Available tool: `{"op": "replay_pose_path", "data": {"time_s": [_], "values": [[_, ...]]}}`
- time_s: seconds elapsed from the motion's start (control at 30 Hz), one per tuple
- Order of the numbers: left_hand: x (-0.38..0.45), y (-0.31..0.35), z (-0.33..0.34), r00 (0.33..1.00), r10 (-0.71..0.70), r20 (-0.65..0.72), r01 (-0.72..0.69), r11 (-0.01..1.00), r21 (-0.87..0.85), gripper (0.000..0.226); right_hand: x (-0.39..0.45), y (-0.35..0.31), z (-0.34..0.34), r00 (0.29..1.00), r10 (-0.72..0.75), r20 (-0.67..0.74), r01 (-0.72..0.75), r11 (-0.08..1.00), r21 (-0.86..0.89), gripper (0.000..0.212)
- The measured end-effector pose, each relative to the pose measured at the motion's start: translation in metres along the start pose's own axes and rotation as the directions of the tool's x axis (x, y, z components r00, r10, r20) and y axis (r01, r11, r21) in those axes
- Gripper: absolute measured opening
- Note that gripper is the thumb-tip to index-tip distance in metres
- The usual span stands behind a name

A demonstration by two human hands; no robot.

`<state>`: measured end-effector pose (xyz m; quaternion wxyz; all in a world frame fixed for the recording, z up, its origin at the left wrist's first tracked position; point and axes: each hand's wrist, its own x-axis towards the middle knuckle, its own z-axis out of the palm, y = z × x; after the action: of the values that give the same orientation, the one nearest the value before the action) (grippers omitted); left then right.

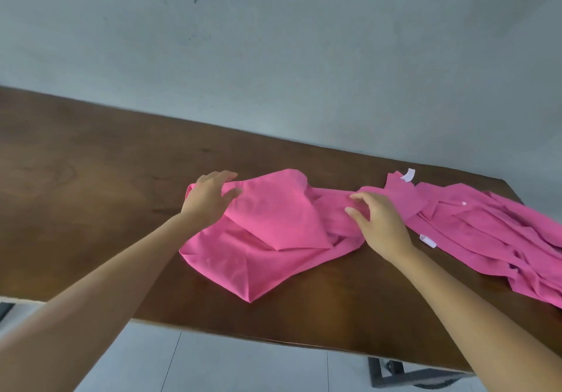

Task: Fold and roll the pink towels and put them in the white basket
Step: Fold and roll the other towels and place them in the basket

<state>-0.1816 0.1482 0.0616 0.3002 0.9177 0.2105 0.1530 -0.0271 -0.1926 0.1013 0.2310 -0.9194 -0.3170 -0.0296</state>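
Wooden table (91, 178); no white basket in view. Unfolded pile (486, 233) lies right. Working pink towel (267, 233) sits centre, rumpled. Left hand (209, 198) grips its far-left corner; right hand (380, 224) pinches the bunched right edge. Advice: pull corners apart taut and flatten creases before folding.

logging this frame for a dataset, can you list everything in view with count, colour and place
pink towel being worked: one, pink, middle of the table, partly folded and rumpled
pile of pink towels: count unclear, pink, right end of the table, white tags showing
table: one, dark brown wood, across the view
wall: grey, behind the table
floor: pale tiles, below the near edge
white basket: not in view
left hand: one, gripping the towel's far left corner
right hand: one, pinching the towel's bunched right side
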Motion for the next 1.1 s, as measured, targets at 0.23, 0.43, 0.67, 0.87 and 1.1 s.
{"op": "replay_pose_path", "data": {"time_s": [0.23,0.43,0.67,0.87,1.1], "values": [[0.018,-0.029,0.004,0.924,-0.379,0.059,0.346,0.890,0.296,0.050,0.045,0.035,0.015,0.985,-0.051,0.166,0.064,0.995,-0.073,0.038],[0.017,-0.038,0.000,0.921,-0.369,-0.128,0.388,0.902,0.190,0.019,0.052,0.036,0.022,0.995,-0.097,0.023,0.094,0.990,0.108,0.024],[0.028,-0.006,-0.075,0.814,-0.441,-0.377,0.365,0.894,-0.259,0.018,0.076,0.032,-0.035,0.947,-0.181,-0.264,0.245,0.941,0.233,0.031],[0.031,0.015,-0.142,0.739,-0.423,-0.525,0.340,0.906,-0.251,0.017,0.085,0.038,-0.084,0.874,-0.160,-0.458,0.299,0.921,0.249,0.029],[-0.012,-0.027,-0.148,0.707,-0.459,-0.538,0.430,0.883,-0.188,0.020,0.035,0.058,-0.057,0.888,-0.269,-0.372,0.347,0.924,0.160,0.019]]}}
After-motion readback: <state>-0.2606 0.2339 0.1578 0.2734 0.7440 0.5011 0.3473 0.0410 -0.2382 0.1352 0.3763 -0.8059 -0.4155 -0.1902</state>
